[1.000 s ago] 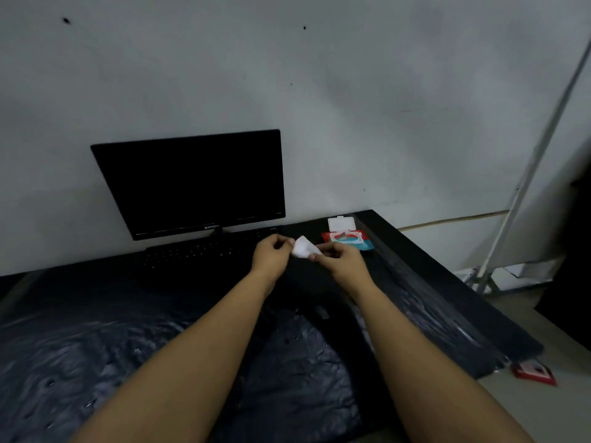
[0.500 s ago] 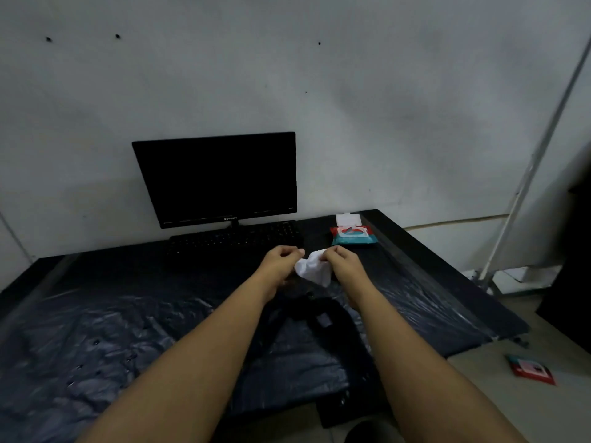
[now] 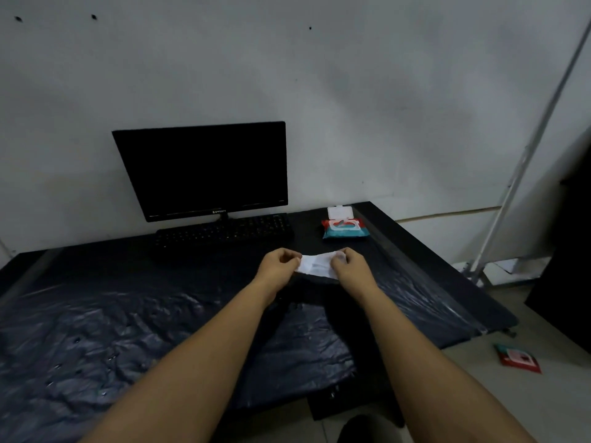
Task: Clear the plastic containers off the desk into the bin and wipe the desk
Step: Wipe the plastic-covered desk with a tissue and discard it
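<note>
Since half a second ago the hands have drawn apart, and the wipe point(image 3: 316, 265), then bunched between them, is now stretched into a flat strip. Left hand point(image 3: 277, 266) pinches the wipe's left end with curled fingers; right hand point(image 3: 351, 266) pinches its right end the same way. Both hands hover side by side above the desk point(image 3: 447, 282), with the wipe spanning the gap between them.

Beyond the right hand, near the desk's far edge, lies a wipe pack point(image 3: 343, 227) with its white lid flipped open. Beyond the left hand sits a keyboard point(image 3: 224, 231), and behind it a dark monitor point(image 3: 201, 169) stands against the wall. Crinkled dark plastic sheet point(image 3: 96, 340) covers the desk under and to the left of the forearms. Off the desk, on the floor to the right of the right forearm, lies a red packet point(image 3: 518, 358). No plastic containers or bin can be made out in the dim view.
</note>
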